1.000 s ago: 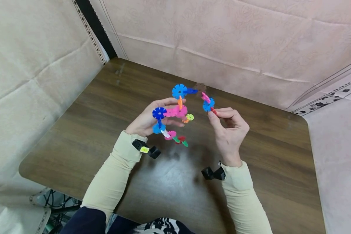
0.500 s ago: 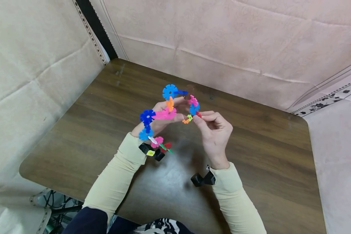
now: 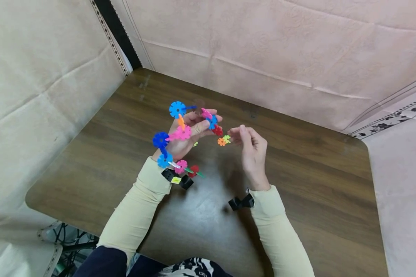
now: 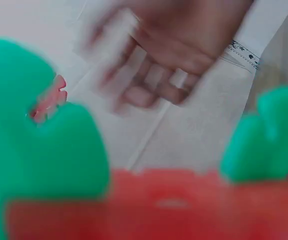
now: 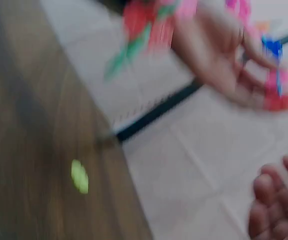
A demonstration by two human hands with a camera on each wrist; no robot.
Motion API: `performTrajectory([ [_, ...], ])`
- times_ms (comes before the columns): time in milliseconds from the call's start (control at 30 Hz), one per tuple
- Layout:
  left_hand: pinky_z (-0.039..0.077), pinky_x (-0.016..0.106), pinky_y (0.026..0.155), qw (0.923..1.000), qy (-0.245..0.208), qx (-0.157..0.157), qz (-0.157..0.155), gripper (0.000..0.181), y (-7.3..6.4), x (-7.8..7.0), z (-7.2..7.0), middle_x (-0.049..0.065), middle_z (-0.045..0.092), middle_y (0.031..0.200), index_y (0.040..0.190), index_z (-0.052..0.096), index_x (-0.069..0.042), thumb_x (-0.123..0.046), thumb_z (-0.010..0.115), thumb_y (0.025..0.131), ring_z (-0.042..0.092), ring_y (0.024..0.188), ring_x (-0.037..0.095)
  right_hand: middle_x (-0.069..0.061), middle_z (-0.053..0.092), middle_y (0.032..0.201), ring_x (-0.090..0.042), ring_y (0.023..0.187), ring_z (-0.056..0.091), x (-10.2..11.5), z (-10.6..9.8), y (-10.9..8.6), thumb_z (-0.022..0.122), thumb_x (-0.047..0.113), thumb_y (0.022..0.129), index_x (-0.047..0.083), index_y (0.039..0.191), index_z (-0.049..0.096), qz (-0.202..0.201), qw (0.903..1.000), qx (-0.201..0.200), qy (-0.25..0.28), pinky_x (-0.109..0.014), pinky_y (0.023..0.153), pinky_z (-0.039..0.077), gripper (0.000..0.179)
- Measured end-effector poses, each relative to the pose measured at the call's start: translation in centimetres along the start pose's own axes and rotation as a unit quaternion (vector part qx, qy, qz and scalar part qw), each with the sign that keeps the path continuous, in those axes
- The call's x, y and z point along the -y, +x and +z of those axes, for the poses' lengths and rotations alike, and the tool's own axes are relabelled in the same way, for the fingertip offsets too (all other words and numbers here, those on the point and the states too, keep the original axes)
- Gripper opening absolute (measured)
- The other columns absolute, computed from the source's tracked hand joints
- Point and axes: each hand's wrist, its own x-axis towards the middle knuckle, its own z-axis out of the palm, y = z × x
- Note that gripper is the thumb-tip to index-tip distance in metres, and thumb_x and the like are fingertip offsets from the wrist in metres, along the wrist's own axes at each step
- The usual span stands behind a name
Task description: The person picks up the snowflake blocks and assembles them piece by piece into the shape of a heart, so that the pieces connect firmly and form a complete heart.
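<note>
My left hand [image 3: 193, 132] holds up a long chain of slotted plastic snowflake discs. Its thumb and fingers pinch one end, at a light blue disc [image 3: 212, 122] with a red disc [image 3: 218, 130] beyond it. The chain loops back over the hand through a dark blue disc [image 3: 160, 140] and hangs past the wrist. Green discs [image 4: 38, 150] and a blurred red disc fill the left wrist view's foreground. To the right, my right hand [image 3: 254, 156] holds nothing, its fingers loosely bent. Beside its fingertips in the head view appear an orange disc [image 3: 222, 142] and a yellow-green disc [image 3: 227, 139].
The brown wooden table [image 3: 315, 200] lies below both hands. Another yellow-green piece [image 5: 79, 176] lies on it in the right wrist view. Pale cloth [image 3: 263, 46] hangs at the back and sides. Both wrists carry black cameras.
The right hand has let go of the chain's red end and opened. The left hand has taken hold there, and the chain has moved left with it.
</note>
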Motion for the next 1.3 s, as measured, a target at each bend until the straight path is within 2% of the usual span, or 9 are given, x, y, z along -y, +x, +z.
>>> performTrajectory([
  [100, 0.049, 0.048, 0.094, 0.9996, -0.022, -0.018, 0.0, 0.047, -0.1, 0.0, -0.2, 0.015, 0.066, 0.118, 0.126, 0.06, 0.002, -0.023, 0.071, 0.088, 0.061, 0.114, 0.032, -0.008, 0.068, 0.098, -0.024, 0.082, 0.06, -2.0, -0.7, 1.1, 0.059, 0.028, 0.099, 0.004, 0.107, 0.07, 0.072, 0.9906, 0.037, -0.111, -0.031, 0.072, 0.052, 0.028],
  [267, 0.051, 0.047, 0.091, 0.9988, -0.031, -0.037, -0.005, 0.035, -0.2, -0.4, -0.1, 0.016, 0.066, 0.117, 0.121, 0.064, -0.004, -0.02, 0.069, 0.09, 0.061, 0.113, 0.034, -0.012, 0.056, 0.105, -0.025, 0.092, 0.051, -6.1, -0.8, 2.4, 0.063, 0.019, 0.096, 0.006, 0.126, 0.062, 0.124, 0.9369, 0.143, -0.294, -0.035, 0.074, 0.05, 0.033],
  [500, 0.052, 0.046, 0.089, 0.9985, -0.018, -0.043, -0.03, 0.027, -0.4, -0.6, 0.0, 0.015, 0.066, 0.117, 0.123, 0.06, 0.003, -0.002, 0.049, 0.099, 0.057, 0.119, 0.034, -0.015, 0.046, 0.107, -0.029, 0.096, 0.038, -8.9, 0.2, 2.8, 0.064, 0.029, 0.095, 0.009, 0.138, 0.055, 0.079, 0.8497, 0.236, -0.465, -0.037, 0.075, 0.04, 0.048],
  [600, 0.052, 0.045, 0.09, 0.9982, -0.01, -0.043, -0.041, 0.029, -0.5, -0.6, 0.0, 0.014, 0.066, 0.117, 0.125, 0.057, 0.005, -0.001, 0.046, 0.1, 0.054, 0.122, 0.037, -0.015, 0.047, 0.104, -0.029, 0.093, 0.038, -9.1, 0.4, 2.9, 0.065, 0.029, 0.095, 0.009, 0.133, 0.059, 0.052, 0.8269, 0.245, -0.503, -0.037, 0.072, 0.038, 0.044],
  [700, 0.052, 0.046, 0.09, 0.9981, -0.011, -0.043, -0.044, 0.029, -0.5, -0.7, -0.1, 0.014, 0.065, 0.117, 0.126, 0.055, 0.008, -0.001, 0.046, 0.1, 0.053, 0.123, 0.037, -0.015, 0.048, 0.101, -0.03, 0.092, 0.038, -9.1, 0.5, 3.2, 0.068, 0.026, 0.092, 0.006, 0.125, 0.066, 0.027, 0.8167, 0.242, -0.523, -0.037, 0.071, 0.038, 0.038],
  [833, 0.05, 0.047, 0.092, 0.9983, -0.012, -0.042, -0.038, 0.027, -0.5, -0.9, -0.2, 0.014, 0.065, 0.117, 0.124, 0.057, 0.005, -0.003, 0.048, 0.1, 0.058, 0.118, 0.033, -0.015, 0.046, 0.101, -0.031, 0.094, 0.036, -9.0, 0.4, 3.6, 0.071, 0.025, 0.09, 0.001, 0.115, 0.068, 0.03, 0.8176, 0.243, -0.521, -0.038, 0.075, 0.037, 0.035],
  [967, 0.048, 0.047, 0.095, 0.999, -0.009, -0.037, -0.024, 0.025, -0.5, -0.9, -0.1, 0.014, 0.065, 0.117, 0.119, 0.063, -0.005, -0.002, 0.047, 0.1, 0.06, 0.115, 0.032, -0.013, 0.045, 0.102, -0.03, 0.096, 0.035, -9.1, -0.1, 3.6, 0.072, 0.025, 0.089, 0.003, 0.11, 0.063, 0.067, 0.8347, 0.239, -0.492, -0.038, 0.079, 0.037, 0.032],
  [1133, 0.047, 0.049, 0.098, 0.9991, -0.014, -0.039, 0.006, 0.023, -0.5, -0.8, 0.0, 0.014, 0.067, 0.116, 0.116, 0.066, -0.008, -0.003, 0.052, 0.098, 0.063, 0.11, 0.033, -0.008, 0.056, 0.091, -0.026, 0.084, 0.049, -8.7, -0.6, 2.8, 0.07, 0.025, 0.091, 0.009, 0.098, 0.057, 0.105, 0.8982, 0.203, -0.376, -0.035, 0.071, 0.045, 0.022],
  [1300, 0.046, 0.048, 0.098, 0.9982, -0.026, -0.05, 0.019, 0.022, -0.3, -0.7, 0.0, 0.015, 0.067, 0.114, 0.116, 0.066, -0.006, -0.011, 0.061, 0.095, 0.064, 0.109, 0.033, -0.01, 0.068, 0.09, -0.033, 0.081, 0.063, -6.2, -1.0, 1.6, 0.072, 0.032, 0.088, 0.009, 0.099, 0.058, 0.133, 0.967, 0.142, -0.165, -0.033, 0.07, 0.054, 0.029],
])
